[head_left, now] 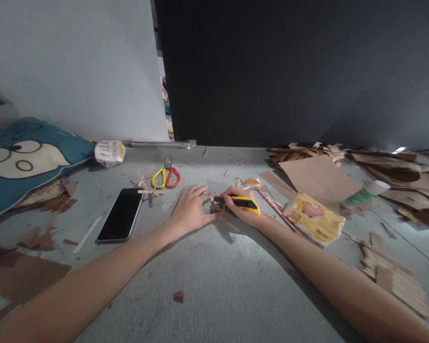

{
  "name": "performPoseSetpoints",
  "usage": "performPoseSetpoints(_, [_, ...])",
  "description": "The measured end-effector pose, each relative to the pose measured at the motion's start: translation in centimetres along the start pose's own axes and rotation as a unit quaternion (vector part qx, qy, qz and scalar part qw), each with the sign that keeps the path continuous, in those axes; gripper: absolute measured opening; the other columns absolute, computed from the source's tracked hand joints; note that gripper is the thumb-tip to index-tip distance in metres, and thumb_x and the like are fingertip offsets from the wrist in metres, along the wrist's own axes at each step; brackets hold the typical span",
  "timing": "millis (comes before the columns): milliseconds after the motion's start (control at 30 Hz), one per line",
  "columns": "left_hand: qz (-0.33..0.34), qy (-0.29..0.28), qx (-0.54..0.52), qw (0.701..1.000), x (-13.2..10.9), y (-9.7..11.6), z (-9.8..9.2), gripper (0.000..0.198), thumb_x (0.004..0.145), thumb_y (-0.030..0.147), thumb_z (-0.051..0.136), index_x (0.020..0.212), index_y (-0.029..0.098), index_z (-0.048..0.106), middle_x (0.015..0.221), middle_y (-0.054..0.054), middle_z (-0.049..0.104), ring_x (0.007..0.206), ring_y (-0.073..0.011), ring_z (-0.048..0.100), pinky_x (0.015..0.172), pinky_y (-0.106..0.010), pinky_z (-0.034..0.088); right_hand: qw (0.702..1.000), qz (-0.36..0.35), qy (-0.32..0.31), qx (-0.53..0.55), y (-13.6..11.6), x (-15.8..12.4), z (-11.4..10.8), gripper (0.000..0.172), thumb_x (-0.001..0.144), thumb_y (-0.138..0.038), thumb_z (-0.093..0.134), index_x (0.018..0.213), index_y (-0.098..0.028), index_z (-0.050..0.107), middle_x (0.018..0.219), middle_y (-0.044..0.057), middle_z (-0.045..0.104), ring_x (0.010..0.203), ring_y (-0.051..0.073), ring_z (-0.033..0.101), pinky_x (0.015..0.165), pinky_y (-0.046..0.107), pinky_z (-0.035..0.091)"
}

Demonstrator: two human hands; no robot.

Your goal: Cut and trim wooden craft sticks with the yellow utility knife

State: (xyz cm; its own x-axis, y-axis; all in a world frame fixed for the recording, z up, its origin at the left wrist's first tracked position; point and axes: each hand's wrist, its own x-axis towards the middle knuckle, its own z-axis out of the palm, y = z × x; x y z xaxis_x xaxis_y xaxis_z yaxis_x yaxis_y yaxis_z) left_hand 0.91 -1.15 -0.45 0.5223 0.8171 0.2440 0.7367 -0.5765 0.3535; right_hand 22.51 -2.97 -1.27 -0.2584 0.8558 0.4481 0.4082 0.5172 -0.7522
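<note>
- The hands nearly meet at the clock's centre, over the grey surface (pixel 207 276).
- The right hand (pixel 243 206) is clamped on the cutter (pixel 248 204), its blade end pointing to 9 o'clock.
- The left hand (pixel 193 209) lies just beside the blade, thumb and fingers spread around a small wood piece (pixel 216 206); whether they pinch it I cannot tell.
- From the cutter, the phone (pixel 120 214) lies at 9 o'clock, apart from the left hand, with sticks (pixel 150 191) by its upper corner.
- Scissors (pixel 167 177), one handle yellow and one red, lie at 10 o'clock.
- The yellow packet (pixel 316 220) is at 3 o'clock, near the right forearm; a green-and-white tube (pixel 364 195) lies beyond it.
- A stick pile (pixel 389 274) is at 4 o'clock.
- A brown scrap (pixel 178 296) lies at 7 o'clock.
</note>
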Motion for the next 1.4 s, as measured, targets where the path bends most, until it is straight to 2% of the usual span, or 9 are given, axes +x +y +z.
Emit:
performPoseSetpoints(300, [0.017, -0.016, 0.034, 0.999, 0.3, 0.1, -0.2, 0.051, 0.09, 0.058, 0.071, 0.126, 0.023, 0.076, 0.154, -0.015, 0.061, 0.148, -0.0386, 0.048, 0.125, -0.06, 0.034, 0.992, -0.088, -0.012, -0.094, -0.3, 0.6, 1.1, 0.027, 0.1, -0.036, 0.051, 0.076, -0.026, 0.043, 0.065, -0.001, 0.055, 0.058, 0.015, 0.053, 0.058, 0.027, 0.039])
performPoseSetpoints(467, [0.013, -0.024, 0.081, 0.996, 0.3, 0.6, -0.5, 0.051, 0.09, 0.06, 0.071, 0.127, 0.024, 0.076, 0.154, -0.013, 0.061, 0.148, -0.0404, 0.049, 0.122, -0.06, 0.038, 0.993, -0.076, -0.019, -0.092, -0.6, 0.6, 0.9, 0.025, 0.097, -0.036, 0.051, 0.076, -0.027, 0.04, 0.065, -0.001, 0.054, 0.057, 0.016, 0.052, 0.059, 0.028, 0.039])
performPoseSetpoints(733, [-0.003, -0.052, 0.092, 0.994, 0.0, 0.9, -0.4, 0.061, 0.093, 0.061, 0.066, 0.139, 0.021, 0.07, 0.162, -0.016, 0.053, 0.154, -0.0409, 0.042, 0.126, -0.065, 0.032, 0.995, -0.054, -0.025, -0.075, -1.1, -0.3, 0.8, 0.029, 0.097, -0.041, 0.056, 0.077, -0.026, 0.041, 0.064, -0.001, 0.056, 0.053, 0.015, 0.052, 0.055, 0.026, 0.039])
performPoseSetpoints(900, [0.015, -0.023, 0.067, 0.997, -0.1, 0.5, -0.4, 0.055, 0.092, 0.056, 0.068, 0.134, 0.021, 0.073, 0.158, -0.015, 0.058, 0.152, -0.0382, 0.046, 0.127, -0.059, 0.034, 0.996, -0.052, -0.004, -0.066, -1.0, -0.3, 0.7, 0.024, 0.098, -0.035, 0.055, 0.078, -0.025, 0.05, 0.067, -0.001, 0.06, 0.056, 0.014, 0.055, 0.058, 0.026, 0.042])
performPoseSetpoints(1000, [0.038, 0.005, 0.037, 0.999, 0.0, -0.1, -0.2, 0.041, 0.101, 0.044, 0.056, 0.128, 0.02, 0.076, 0.15, -0.013, 0.065, 0.147, -0.034, 0.051, 0.124, -0.054, 0.038, 0.998, -0.03, 0.01, -0.061, -1.1, 0.2, 0.2, 0.026, 0.099, -0.037, 0.055, 0.078, -0.023, 0.057, 0.066, -0.001, 0.061, 0.057, 0.014, 0.054, 0.057, 0.025, 0.041])
performPoseSetpoints(1067, [0.043, 0.022, -0.003, 0.999, 0.3, -0.7, 0.1, 0.041, 0.104, 0.038, 0.049, 0.13, 0.019, 0.075, 0.144, -0.013, 0.069, 0.142, -0.0317, 0.056, 0.122, -0.053, 0.041, 0.997, -0.006, 0.016, -0.072, -1.2, 0.5, -0.2, 0.03, 0.098, -0.041, 0.057, 0.076, -0.022, 0.06, 0.064, -0.001, 0.059, 0.057, 0.014, 0.053, 0.056, 0.025, 0.04])
performPoseSetpoints(1200, [-0.021, 0.075, -0.095, 0.992, 0.8, -1.8, 1.1, 0.046, 0.105, 0.027, 0.043, 0.146, 0.013, 0.061, 0.141, -0.017, 0.07, 0.136, -0.0296, 0.062, 0.118, -0.05, 0.047, 0.994, 0.013, 0.035, -0.1, -1.3, 0.9, -0.8, 0.041, 0.101, -0.049, 0.054, 0.07, -0.022, 0.058, 0.06, -0.002, 0.054, 0.057, 0.013, 0.049, 0.056, 0.026, 0.038])
performPoseSetpoints(1300, [-0.053, 0.086, -0.123, 0.987, 1.0, -2.4, 1.7, 0.044, 0.105, 0.025, 0.044, 0.145, 0.013, 0.058, 0.137, -0.018, 0.071, 0.133, -0.0302, 0.065, 0.115, -0.05, 0.049, 0.991, 0.018, 0.067, -0.117, -1.0, 0.7, -1.0, 0.045, 0.103, -0.051, 0.05, 0.069, -0.022, 0.058, 0.062, 0.0, 0.057, 0.061, 0.016, 0.053, 0.059, 0.027, 0.04])
performPoseSetpoints(1400, [-0.045, 0.089, -0.127, 0.987, 1.0, -2.6, 2.0, 0.039, 0.104, 0.024, 0.046, 0.14, 0.015, 0.059, 0.135, -0.018, 0.072, 0.132, -0.0305, 0.065, 0.114, -0.05, 0.05, 0.991, 0.019, 0.065, -0.116, -0.7, 0.6, -0.9, 0.044, 0.104, -0.049, 0.048, 0.072, -0.022, 0.061, 0.064, 0.002, 0.062, 0.062, 0.018, 0.056, 0.06, 0.029, 0.041])
